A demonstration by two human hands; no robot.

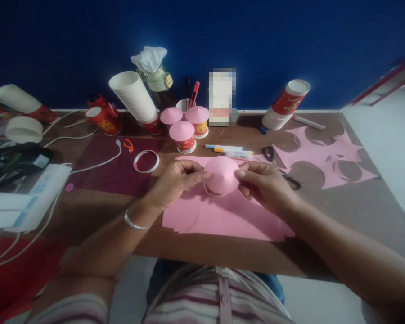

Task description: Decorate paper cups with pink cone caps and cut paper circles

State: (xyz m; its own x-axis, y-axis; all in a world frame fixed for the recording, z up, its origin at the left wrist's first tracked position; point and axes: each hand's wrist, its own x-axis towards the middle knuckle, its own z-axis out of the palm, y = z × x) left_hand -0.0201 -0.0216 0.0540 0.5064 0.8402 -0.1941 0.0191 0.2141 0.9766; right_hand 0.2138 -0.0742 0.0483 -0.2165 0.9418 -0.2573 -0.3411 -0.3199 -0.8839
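A pink paper cone (222, 173) sits over a short paper cup (212, 191), of which only a bit of the lower rim shows. My left hand (185, 176) pinches the cone's left edge between thumb and fingers. On the opposite edge, my right hand (261, 182) grips the cone the same way. Beneath them lies a stack of pink paper sheets (232, 220) with a curved line on its left part. Behind the hands stand three red cups topped with pink cones, the front cone (182, 131) nearest.
Markers (227, 149) and black-handled scissors (268, 153) lie behind the pink sheets. Cut pink scraps (319, 150) spread at the right. A tall stack of white cups (133, 96), a pixelated upright object (219, 99) and another cup stack (286, 105) stand along the wall. White cables (101, 167) and a power strip (42, 195) occupy the left.
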